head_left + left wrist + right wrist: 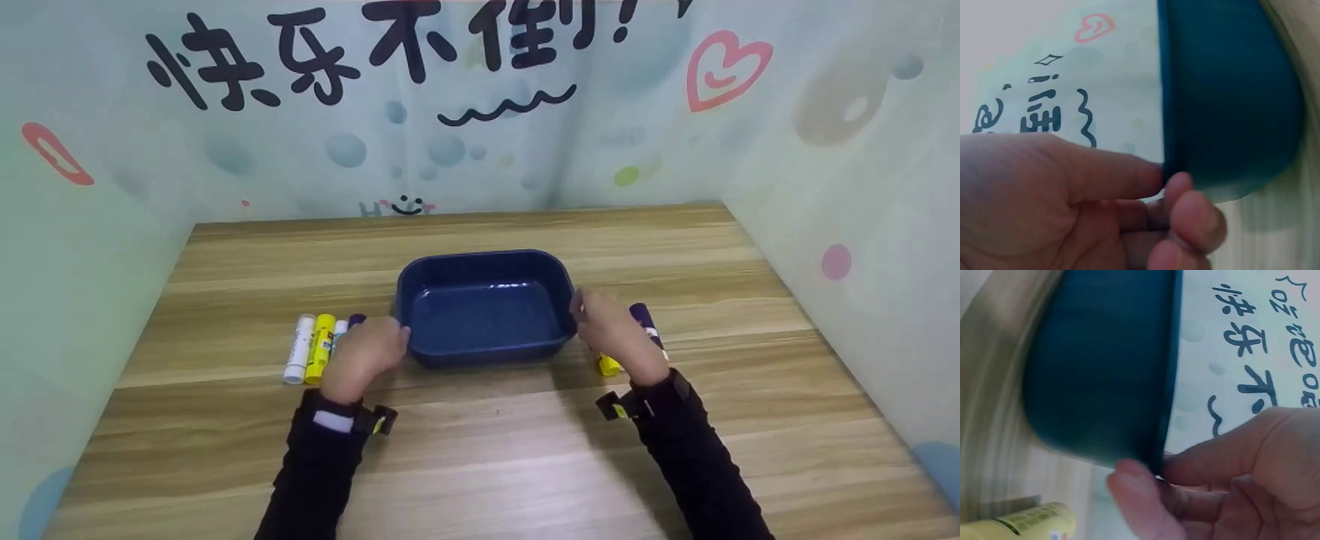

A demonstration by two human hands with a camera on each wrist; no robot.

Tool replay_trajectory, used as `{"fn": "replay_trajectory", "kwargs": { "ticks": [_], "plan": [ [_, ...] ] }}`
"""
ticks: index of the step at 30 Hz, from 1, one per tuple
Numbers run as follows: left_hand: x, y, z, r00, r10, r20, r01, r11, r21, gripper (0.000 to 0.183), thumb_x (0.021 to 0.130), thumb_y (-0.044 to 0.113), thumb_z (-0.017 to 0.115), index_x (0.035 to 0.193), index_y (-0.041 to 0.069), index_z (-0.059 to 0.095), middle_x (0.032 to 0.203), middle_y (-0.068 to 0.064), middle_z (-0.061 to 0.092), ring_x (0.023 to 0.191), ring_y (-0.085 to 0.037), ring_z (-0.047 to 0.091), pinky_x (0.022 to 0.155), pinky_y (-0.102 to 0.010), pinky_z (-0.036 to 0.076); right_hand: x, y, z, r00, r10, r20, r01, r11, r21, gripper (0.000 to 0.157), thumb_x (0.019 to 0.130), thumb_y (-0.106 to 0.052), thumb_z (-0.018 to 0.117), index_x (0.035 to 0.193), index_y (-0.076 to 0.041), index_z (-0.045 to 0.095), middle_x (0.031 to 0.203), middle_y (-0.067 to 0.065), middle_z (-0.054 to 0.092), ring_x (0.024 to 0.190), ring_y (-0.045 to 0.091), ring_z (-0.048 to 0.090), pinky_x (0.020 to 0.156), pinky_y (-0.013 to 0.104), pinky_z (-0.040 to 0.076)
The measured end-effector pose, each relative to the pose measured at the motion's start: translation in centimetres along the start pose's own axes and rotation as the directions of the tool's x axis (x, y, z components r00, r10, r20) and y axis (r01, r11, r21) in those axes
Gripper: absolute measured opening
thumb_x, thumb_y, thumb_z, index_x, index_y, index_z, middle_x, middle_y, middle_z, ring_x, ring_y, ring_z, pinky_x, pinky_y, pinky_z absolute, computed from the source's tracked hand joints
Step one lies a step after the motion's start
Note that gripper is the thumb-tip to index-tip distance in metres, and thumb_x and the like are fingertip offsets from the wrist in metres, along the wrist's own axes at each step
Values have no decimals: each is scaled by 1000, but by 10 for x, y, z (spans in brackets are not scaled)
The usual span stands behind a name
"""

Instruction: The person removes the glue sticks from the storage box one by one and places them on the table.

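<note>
A dark blue rectangular dish [487,352] with rounded corners stands in the middle of the wooden table, nothing visible inside it. My left hand [367,352] pinches its left rim between thumb and fingers; the left wrist view shows the thumb at the edge of the dish wall [1230,101]. On the opposite side my right hand [611,326] pinches the right rim, thumb on top, as the dish wall [1106,371] in the right wrist view shows.
Left of the dish lie a white glue stick [300,349], a yellow glue stick [321,349] and others partly behind the left hand. Beside the right hand are a purple-capped stick [643,316] and a yellow one [608,366]. A printed backdrop [480,165] encloses the table.
</note>
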State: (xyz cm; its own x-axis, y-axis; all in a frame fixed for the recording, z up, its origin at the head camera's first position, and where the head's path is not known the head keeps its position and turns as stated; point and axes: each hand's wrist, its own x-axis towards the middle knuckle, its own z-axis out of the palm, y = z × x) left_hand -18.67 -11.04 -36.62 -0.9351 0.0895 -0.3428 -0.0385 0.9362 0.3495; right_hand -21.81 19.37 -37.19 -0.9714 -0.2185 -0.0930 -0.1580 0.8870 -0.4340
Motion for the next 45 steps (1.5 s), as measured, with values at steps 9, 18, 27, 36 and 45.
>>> {"fn": "replay_trajectory", "kwargs": {
  "ticks": [9,18,27,36,45],
  "plan": [
    [14,-5,7,993,-32,-114,25,998,-62,43,102,28,29,78,5,56,63,-4,47,58,-19,49,48,-27,36,8,4,12,995,0,-99,13,991,133,30,82,10,46,110,6,57,99,25,64,64,28,64,56,28,52],
    [27,-6,14,984,-53,-171,26,988,-153,42,102,27,24,112,-2,52,78,-12,55,69,-25,55,55,-30,41,12,1,18,996,13,-87,5,980,197,40,93,-2,43,132,5,44,119,26,58,72,27,66,56,27,53],
    [31,-5,19,980,-21,-200,-20,980,-198,45,102,27,23,125,-4,46,87,-14,58,79,-28,57,65,-36,45,17,6,23,999,-22,-43,28,988,155,52,99,-16,39,146,2,21,107,24,62,87,31,62,74,39,52],
    [36,-8,25,981,-16,-192,-34,966,-257,55,102,32,22,144,-4,23,126,-25,54,115,-38,52,98,-50,41,20,11,28,994,-83,-78,96,978,185,57,98,-15,39,146,5,14,145,30,27,131,42,33,108,51,29],
    [39,-9,28,980,-1,-201,-58,956,-289,54,102,32,23,145,0,20,117,-24,58,113,-37,53,98,-50,40,21,13,31,991,-111,-77,125,969,215,59,99,-16,39,146,4,11,151,25,16,138,40,21,113,49,19]
  ]
}}
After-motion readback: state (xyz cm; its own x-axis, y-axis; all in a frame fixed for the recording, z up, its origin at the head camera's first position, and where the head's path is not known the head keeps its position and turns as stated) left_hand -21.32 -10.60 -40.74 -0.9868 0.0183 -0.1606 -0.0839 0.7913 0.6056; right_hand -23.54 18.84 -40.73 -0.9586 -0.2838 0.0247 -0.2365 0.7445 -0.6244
